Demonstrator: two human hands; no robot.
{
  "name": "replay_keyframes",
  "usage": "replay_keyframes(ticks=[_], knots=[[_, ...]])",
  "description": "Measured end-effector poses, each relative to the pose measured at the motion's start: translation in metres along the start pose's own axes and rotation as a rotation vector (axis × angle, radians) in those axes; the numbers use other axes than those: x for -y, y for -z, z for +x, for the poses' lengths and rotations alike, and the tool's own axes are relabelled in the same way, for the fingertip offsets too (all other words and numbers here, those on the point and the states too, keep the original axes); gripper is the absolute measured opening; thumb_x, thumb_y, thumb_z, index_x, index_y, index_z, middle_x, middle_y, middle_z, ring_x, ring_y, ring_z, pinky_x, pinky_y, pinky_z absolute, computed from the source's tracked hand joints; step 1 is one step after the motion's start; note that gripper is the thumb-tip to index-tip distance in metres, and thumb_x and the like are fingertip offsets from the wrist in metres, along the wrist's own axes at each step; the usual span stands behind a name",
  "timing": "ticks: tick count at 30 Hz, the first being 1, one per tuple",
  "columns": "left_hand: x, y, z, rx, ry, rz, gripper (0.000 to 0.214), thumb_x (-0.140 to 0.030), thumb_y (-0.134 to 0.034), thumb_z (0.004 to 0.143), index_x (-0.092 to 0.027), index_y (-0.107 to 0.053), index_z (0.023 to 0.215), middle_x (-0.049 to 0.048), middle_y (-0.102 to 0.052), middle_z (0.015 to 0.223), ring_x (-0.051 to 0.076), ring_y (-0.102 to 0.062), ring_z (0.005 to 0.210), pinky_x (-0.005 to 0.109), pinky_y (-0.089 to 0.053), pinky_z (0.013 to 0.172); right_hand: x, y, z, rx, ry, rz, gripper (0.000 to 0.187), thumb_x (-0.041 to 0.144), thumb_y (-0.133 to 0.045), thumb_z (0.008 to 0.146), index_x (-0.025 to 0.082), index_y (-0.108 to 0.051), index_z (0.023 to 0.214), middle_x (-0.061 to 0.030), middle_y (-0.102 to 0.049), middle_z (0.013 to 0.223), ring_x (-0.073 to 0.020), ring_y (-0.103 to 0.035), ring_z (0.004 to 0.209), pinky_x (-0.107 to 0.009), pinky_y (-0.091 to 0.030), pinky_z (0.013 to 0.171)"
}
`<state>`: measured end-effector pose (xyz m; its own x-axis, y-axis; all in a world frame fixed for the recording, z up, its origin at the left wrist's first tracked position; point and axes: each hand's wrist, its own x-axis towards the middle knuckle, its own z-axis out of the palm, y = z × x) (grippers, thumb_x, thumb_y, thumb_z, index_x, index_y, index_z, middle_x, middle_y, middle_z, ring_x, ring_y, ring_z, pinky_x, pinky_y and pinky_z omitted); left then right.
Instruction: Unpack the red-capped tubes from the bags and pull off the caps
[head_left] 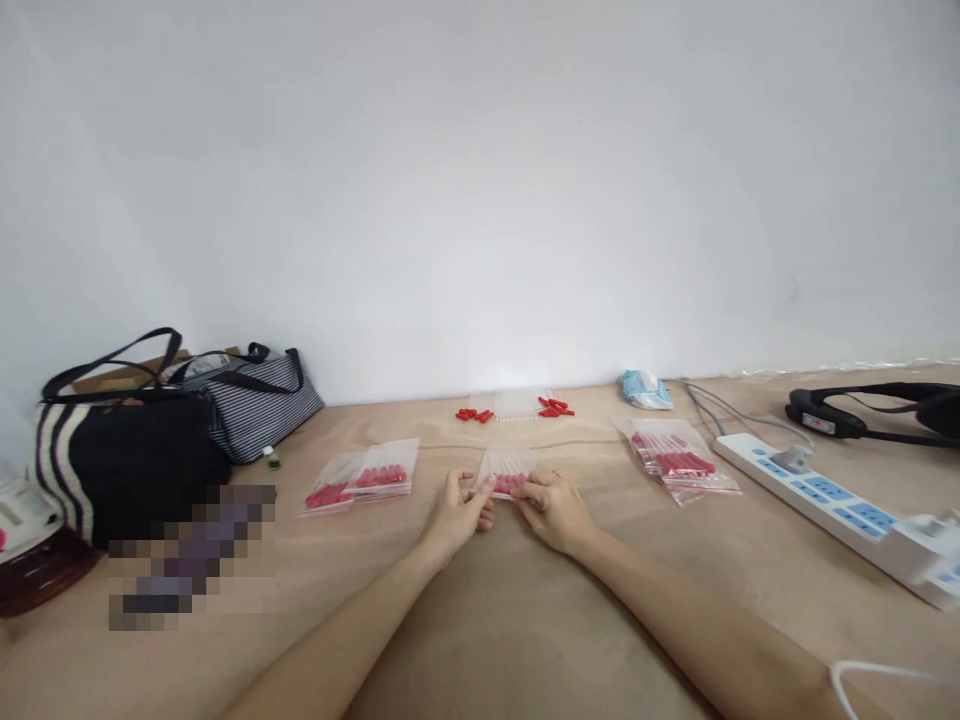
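Bag (507,464): while left grip (456,512) is pinching 8 o'clock edge, right grip (555,510) is pinching 4.
Bag pile (679,458): lying 3 o'clock.

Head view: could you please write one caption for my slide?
Left hand and right hand hold a clear bag of red pieces, with other bags on either side.

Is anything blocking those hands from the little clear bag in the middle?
Nothing visible does: the left hand and the right hand both have fingers at the near end of the clear bag. Other bags lie apart, to either side.
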<state>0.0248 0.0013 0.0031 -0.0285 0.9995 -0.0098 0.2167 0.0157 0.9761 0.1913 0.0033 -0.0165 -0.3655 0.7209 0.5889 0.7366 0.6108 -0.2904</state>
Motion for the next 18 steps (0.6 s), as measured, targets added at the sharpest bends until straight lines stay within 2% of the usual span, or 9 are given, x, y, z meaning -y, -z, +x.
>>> replay_keyframes(ticks=[3, 5, 7, 11, 14, 18], knots=[[-0.008, -0.002, -0.004, 0.032, 0.141, -0.214, 0.044, -0.023, -0.067, 0.069, -0.016, -0.038, 0.102, -0.0017, -0.058, 0.065, 0.009, -0.060, 0.052, 0.021, -0.051, 0.056, -0.001, 0.000, -0.001, 0.011, 0.065, 0.020, 0.016, 0.018, -0.048, 0.081, 0.022, -0.064, 0.080, -0.0023, -0.058, 0.071, -0.0129, -0.052, 0.070, -0.025, -0.032, 0.066], [-0.011, -0.001, -0.004, 0.041, 0.172, -0.285, 0.046, -0.010, -0.069, 0.065, -0.016, -0.040, 0.101, -0.0005, -0.059, 0.068, 0.009, -0.061, 0.057, 0.023, -0.052, 0.062, 0.000, 0.001, -0.001, 0.023, 0.070, 0.050, 0.015, 0.020, -0.050, 0.081, 0.022, -0.065, 0.080, -0.0022, -0.059, 0.072, -0.0128, -0.053, 0.072, -0.025, -0.032, 0.067], [-0.011, -0.001, -0.003, 0.054, 0.171, -0.313, 0.047, -0.006, -0.069, 0.064, -0.016, -0.041, 0.100, -0.0005, -0.060, 0.067, 0.010, -0.062, 0.060, 0.025, -0.053, 0.066, 0.002, 0.004, 0.000, 0.041, 0.041, 0.074, 0.013, 0.027, -0.053, 0.079, 0.022, -0.065, 0.081, -0.0019, -0.060, 0.072, -0.0129, -0.053, 0.070, -0.026, -0.032, 0.067], [-0.006, -0.002, -0.001, 0.051, 0.111, -0.296, 0.051, -0.011, -0.071, 0.063, -0.016, -0.038, 0.103, -0.0024, -0.062, 0.062, 0.013, -0.064, 0.062, 0.029, -0.052, 0.070, 0.006, 0.009, 0.002, 0.079, -0.011, 0.120, 0.020, 0.039, -0.056, 0.076, 0.022, -0.065, 0.084, -0.0019, -0.061, 0.073, -0.0132, -0.053, 0.068, -0.028, -0.031, 0.069], [-0.003, -0.003, -0.001, 0.065, 0.049, -0.242, 0.052, -0.019, -0.071, 0.064, -0.016, -0.037, 0.103, -0.0035, -0.062, 0.060, 0.014, -0.064, 0.063, 0.029, -0.051, 0.069, 0.007, 0.007, 0.004, 0.098, -0.061, 0.213, 0.018, 0.035, -0.054, 0.078, 0.023, -0.067, 0.079, -0.0015, -0.062, 0.071, -0.0130, -0.054, 0.067, -0.028, -0.034, 0.070], [0.001, -0.004, -0.001, 0.068, -0.024, -0.159, 0.048, -0.028, -0.069, 0.064, -0.016, -0.038, 0.099, -0.0045, -0.061, 0.059, 0.014, -0.063, 0.060, 0.028, -0.050, 0.065, 0.009, 0.001, 0.007, 0.133, -0.159, 0.401, 0.020, 0.027, -0.049, 0.080, 0.023, -0.068, 0.081, -0.0016, -0.062, 0.070, -0.0118, -0.054, 0.063, -0.024, -0.038, 0.061]])
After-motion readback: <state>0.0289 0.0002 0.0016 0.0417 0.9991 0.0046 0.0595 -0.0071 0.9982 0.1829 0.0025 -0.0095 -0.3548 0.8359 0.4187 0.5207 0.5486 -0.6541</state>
